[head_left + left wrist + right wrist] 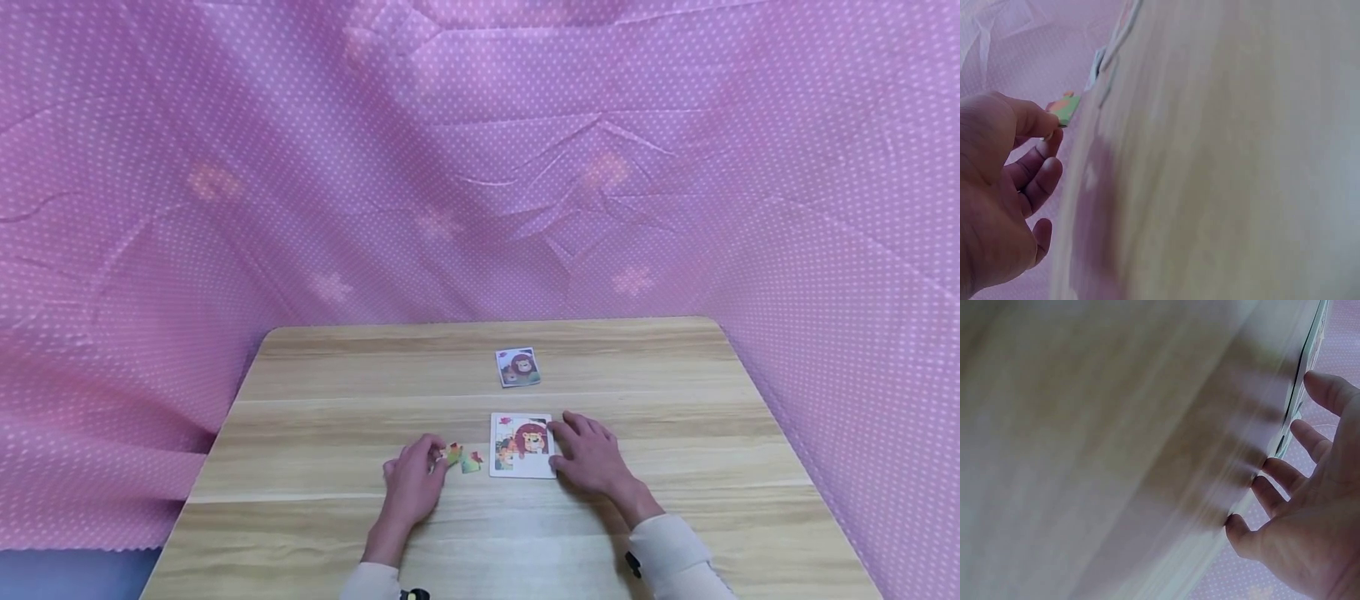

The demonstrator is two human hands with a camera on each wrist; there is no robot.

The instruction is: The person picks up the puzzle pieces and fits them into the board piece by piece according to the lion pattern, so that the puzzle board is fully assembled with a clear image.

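My left hand pinches a green and orange jigsaw piece between thumb and index finger, just over the table. Close beside it lies another jigsaw piece, green with some red. To the right is a white-edged puzzle board, partly filled with pieces that form a maned lion and a smaller animal; its lower right part is white. My right hand rests at the board's right side, with thumb and fingers spread and touching its edge. In the right wrist view those fingertips meet the board and table at a low angle.
A small picture card with a similar lion lies farther back on the wooden table. Pink dotted cloth hangs behind the table and along both sides.
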